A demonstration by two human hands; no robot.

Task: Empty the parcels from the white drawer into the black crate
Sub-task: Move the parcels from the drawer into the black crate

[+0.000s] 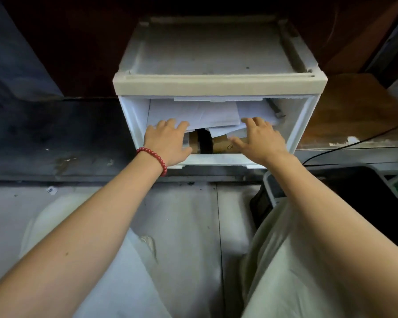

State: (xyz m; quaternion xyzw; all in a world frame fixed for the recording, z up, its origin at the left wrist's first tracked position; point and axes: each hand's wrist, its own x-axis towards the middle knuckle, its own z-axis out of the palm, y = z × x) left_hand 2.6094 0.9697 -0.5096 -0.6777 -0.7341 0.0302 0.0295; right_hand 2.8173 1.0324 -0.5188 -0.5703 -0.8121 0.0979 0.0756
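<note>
Head view, one frame. Notes run left to right.

Left hand [168, 141]: red bead bracelet [155, 157] at the wrist. Fingers are spread and fairly straight, laid flat on the white parcels [193, 113] near the front left corner of the white drawer [133, 115]. The thumb points toward the drawer's front edge. I read it as an open palm pressing, not a grip.

Drawer contents: several flat white parcels are stacked and overlapping, filling it from the left wall to the right wall. Under them, at the middle of the front edge, a brown cardboard box [223, 145] with a black band shows through the gap between the hands. I cannot count the parcels.

Right hand [260, 138]: mirror of the left. Fingers are splayed on the parcels toward the front right corner, and the thumb reaches out over the box. Open too, with nothing pinched as far as I can see.

Black crate [267, 182]: on the floor below the drawer's right front corner, partly hidden by the right forearm. The visible part of its inside is dark and I see no parcel in it.

Progress, my judgement: at or near the start. The drawer looks full, nothing is lifted, and the crate shows nothing received. Left to do: grip the stack, or the box with the stack on it, carry it right and down to the crate, and repeat until the drawer is bare.
</note>
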